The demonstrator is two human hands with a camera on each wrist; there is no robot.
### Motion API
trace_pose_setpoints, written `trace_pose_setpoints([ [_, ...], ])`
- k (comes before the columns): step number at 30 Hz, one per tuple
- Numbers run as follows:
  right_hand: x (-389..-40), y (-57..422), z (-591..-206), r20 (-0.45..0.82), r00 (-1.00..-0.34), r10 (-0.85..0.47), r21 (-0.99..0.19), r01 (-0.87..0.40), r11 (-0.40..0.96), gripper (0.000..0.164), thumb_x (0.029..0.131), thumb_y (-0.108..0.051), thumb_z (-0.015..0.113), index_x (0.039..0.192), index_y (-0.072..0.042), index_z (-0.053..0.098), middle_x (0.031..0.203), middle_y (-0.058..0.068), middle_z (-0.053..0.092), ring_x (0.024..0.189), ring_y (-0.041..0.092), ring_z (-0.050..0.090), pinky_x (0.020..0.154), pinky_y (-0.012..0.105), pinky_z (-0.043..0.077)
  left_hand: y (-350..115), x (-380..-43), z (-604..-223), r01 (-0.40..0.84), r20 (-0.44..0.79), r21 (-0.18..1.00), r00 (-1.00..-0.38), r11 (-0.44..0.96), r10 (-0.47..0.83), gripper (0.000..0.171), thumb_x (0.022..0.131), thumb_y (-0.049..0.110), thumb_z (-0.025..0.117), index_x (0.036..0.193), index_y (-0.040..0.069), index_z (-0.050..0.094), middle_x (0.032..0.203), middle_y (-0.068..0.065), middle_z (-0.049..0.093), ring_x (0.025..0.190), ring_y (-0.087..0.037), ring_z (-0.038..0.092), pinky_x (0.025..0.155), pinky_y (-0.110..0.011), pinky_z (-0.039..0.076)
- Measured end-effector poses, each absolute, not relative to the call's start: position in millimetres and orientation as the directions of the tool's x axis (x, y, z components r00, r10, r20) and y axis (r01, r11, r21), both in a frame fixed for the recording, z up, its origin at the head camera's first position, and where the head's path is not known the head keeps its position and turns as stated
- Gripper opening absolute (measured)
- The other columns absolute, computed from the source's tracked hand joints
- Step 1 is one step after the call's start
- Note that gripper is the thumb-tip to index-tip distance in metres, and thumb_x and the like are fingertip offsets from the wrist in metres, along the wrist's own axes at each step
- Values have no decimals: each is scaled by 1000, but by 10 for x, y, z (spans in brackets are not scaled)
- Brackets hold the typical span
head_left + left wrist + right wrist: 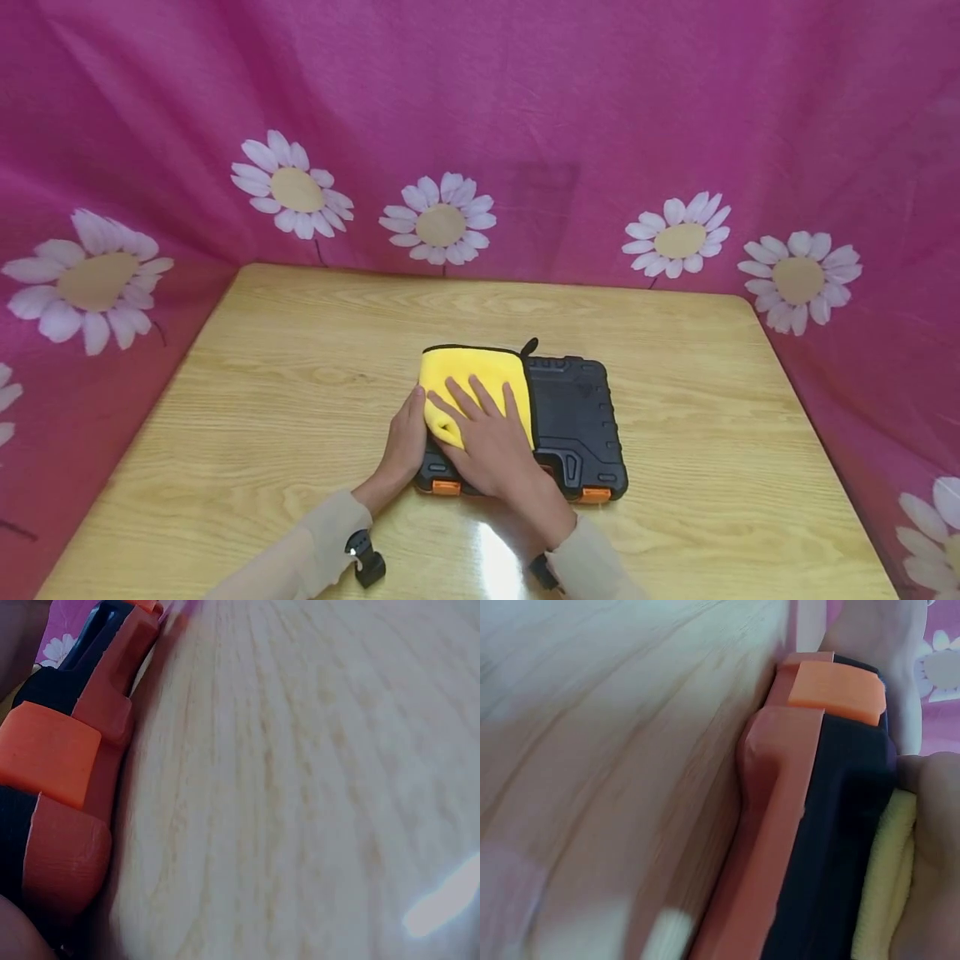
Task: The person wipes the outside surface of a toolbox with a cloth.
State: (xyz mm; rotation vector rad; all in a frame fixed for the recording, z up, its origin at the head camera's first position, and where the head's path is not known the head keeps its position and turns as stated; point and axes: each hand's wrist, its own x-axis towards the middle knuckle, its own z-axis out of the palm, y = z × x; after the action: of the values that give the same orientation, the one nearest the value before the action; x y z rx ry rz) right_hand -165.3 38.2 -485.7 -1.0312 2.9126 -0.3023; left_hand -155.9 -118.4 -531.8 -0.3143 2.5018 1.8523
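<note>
A black tool case point(573, 417) with orange latches point(596, 495) lies flat on the table. Over its left half is a folded yellow cloth point(468, 367) with black edging and a small black loop at its far right corner. My right hand point(491, 446) rests on the cloth with its fingers straight and spread. At the left side of case and cloth, my left hand point(405, 437) touches the edge with extended fingers. The right wrist view shows the cloth point(885, 885) between the right hand and the case, whose lower shell point(780, 780) is reddish orange.
The wooden table point(300, 358) extends around the case on all sides. A pink curtain point(525, 100) with large white daisies hangs behind and along both sides of the table. Light glares off the tabletop near the front.
</note>
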Motion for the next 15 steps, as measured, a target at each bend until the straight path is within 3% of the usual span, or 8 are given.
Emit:
trace_pose_setpoints([
  [4,-1648,507,-4858,41,-787,-616,-206,-610,765,57,102,-47,51,156,-35,36,163,-4,25,150,26,16,116,62,9,-1165,-1572,-5318,-176,-134,938,-979,300,-155,66,109,46,15,157,1,23,161,-15,26,148,-30,20,119,-47,18],
  [10,-1658,794,-4870,49,-814,-579,-215,-575,789,60,99,-44,57,155,-33,38,162,-1,27,150,28,19,116,64,9,-1141,-1606,-5264,-200,-152,905,-976,375,-155,58,110,32,32,158,2,20,162,-16,24,148,-32,22,117,-48,21],
  [15,-1671,1096,-4896,53,-843,-535,-229,-532,815,61,99,-40,58,155,-31,38,162,1,28,150,30,18,115,65,8,-1143,-1614,-5243,-161,-116,894,-985,419,-130,56,110,26,32,158,0,19,162,-17,23,148,-32,21,118,-47,20],
])
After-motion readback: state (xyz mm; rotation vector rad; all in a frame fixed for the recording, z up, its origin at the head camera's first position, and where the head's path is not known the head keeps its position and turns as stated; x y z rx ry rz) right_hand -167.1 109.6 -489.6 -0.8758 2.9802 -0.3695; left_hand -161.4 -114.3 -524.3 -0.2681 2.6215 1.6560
